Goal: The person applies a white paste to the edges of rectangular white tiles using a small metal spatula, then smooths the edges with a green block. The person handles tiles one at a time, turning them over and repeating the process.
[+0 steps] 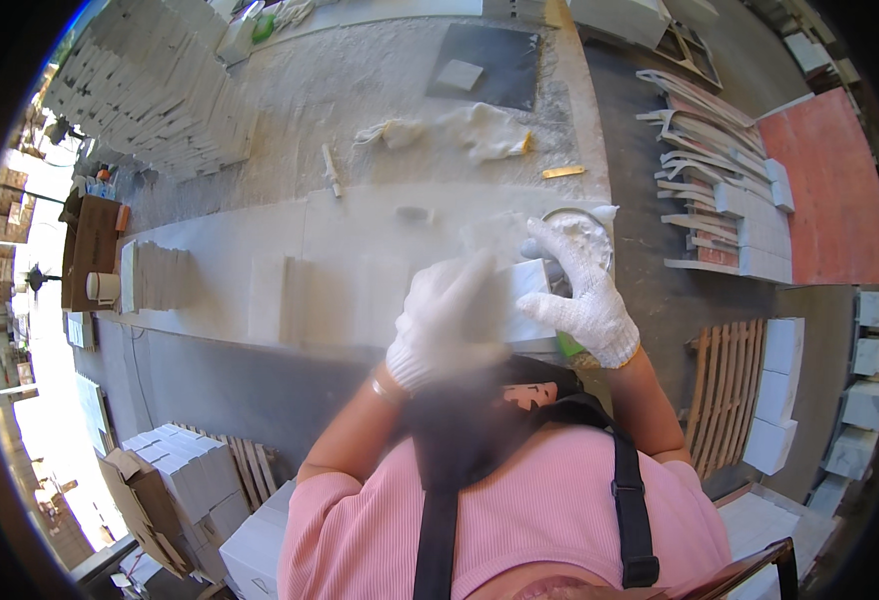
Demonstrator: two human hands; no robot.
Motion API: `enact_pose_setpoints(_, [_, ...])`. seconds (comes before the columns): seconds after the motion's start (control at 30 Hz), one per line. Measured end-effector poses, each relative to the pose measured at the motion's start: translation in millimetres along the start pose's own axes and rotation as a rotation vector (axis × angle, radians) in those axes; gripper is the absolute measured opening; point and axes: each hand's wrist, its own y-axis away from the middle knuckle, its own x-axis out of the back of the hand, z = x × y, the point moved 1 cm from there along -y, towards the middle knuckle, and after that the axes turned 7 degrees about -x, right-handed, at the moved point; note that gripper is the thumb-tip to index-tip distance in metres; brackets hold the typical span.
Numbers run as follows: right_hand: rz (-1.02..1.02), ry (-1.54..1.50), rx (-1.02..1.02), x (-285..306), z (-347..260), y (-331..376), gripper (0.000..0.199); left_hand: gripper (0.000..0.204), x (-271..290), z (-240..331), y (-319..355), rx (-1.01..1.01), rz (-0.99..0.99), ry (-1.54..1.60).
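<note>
White knit gloves cover both my hands. My right hand (592,305) curls its thumb and fingers about the right side of a small white tile (529,284). Just left of the tile is my left hand (442,318), blurred, its fingers pointing up and right; what it holds, if anything, cannot be made out. Beyond my right fingers stands a round bowl of white paste or powder (584,236). A small grey block (416,214) lies on the dusty worktable (360,230). Thin white slabs (288,300) stand on edge to the left.
Spare white gloves (485,133), a yellow strip (564,172) and a dark mat (505,88) lie farther back. Tall tile stacks (150,90) rise at the far left. A pallet (725,395) and a red board (828,190) are right of the table. White boxes (190,470) stand behind at left.
</note>
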Motion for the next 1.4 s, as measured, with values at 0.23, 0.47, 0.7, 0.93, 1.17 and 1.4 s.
enact_pose_setpoints(0.23, [0.246, -0.304, -0.194, -4, 50, -10, 0.053, 0.094, 6, -6, 23, 0.061, -0.005, -0.165])
enact_pose_setpoints(0.47, [0.182, -0.366, -0.323, -6, 60, 16, 0.053, 0.101, 20, -55, 74, 0.68, -0.031, -0.39])
enact_pose_setpoints(0.7, [0.135, -0.349, -0.425, -6, 56, 24, 0.053, 0.11, 2, -89, 91, 1.041, -0.07, -0.435])
enact_pose_setpoints(0.93, [0.119, -0.356, -0.438, -8, 61, 25, 0.052, 0.109, -12, -127, 110, 0.846, -0.004, -0.436])
enact_pose_setpoints(1.17, [0.118, -0.408, -0.481, -8, 67, 27, 0.047, 0.075, -3, -211, 111, 0.698, -0.089, -0.686])
enact_pose_setpoints(1.4, [0.158, -0.363, -0.472, 3, 74, 34, 0.05, 0.071, 21, -221, 121, 0.748, 0.138, -0.641])
